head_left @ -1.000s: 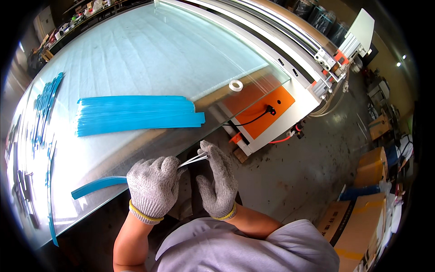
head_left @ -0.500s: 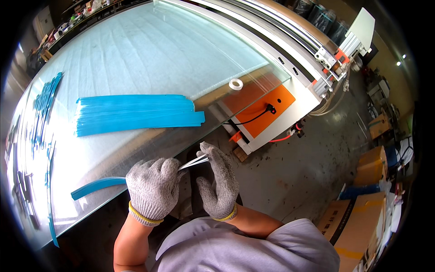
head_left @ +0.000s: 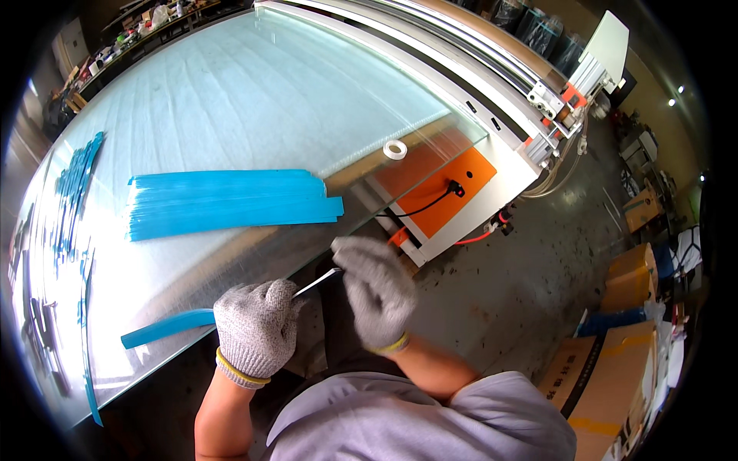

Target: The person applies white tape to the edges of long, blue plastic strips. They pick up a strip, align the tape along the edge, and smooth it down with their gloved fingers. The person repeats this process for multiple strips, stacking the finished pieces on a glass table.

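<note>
Your left hand (head_left: 256,326) clenches a curved blue strip (head_left: 171,326) across the glass tabletop's (head_left: 261,115) edge by grey floor (head_left: 500,296); right hand (head_left: 375,292) blurred, grip unclear.

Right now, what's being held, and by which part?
The left hand grips blue strip material between its ends, both sticking out; whether the right hand touches the pale end can't be told.
</note>
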`<action>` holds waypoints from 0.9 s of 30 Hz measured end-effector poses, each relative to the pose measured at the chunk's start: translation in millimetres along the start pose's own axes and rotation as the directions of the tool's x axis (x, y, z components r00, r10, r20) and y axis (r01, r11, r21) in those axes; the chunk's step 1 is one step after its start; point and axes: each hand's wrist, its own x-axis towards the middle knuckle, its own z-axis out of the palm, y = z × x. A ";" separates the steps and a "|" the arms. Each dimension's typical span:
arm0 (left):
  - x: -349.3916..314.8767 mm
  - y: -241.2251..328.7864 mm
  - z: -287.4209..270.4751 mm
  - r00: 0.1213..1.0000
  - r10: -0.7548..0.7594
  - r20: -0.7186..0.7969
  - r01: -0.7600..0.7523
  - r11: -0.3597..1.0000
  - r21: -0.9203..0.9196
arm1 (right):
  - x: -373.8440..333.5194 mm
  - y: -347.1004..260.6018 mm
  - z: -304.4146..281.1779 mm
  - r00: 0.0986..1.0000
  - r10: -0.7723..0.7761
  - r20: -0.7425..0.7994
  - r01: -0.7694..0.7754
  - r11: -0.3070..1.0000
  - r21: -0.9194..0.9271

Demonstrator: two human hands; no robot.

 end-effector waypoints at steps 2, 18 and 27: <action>-2.9 -3.0 0.5 1.000 -0.018 -0.021 0.019 1.000 0.021 | 25.7 25.9 -7.6 0.999 -0.041 0.013 0.042 0.995 -0.087; 8.0 -14.0 1.6 1.000 0.005 0.019 -0.006 0.999 0.040 | 125.8 144.6 -35.8 0.931 0.303 0.202 -0.029 0.616 -0.787; 15.6 -25.1 -14.1 0.988 -0.147 0.037 0.151 0.969 -0.195 | 114.7 74.0 -34.4 0.683 0.597 0.421 -0.606 0.785 -0.131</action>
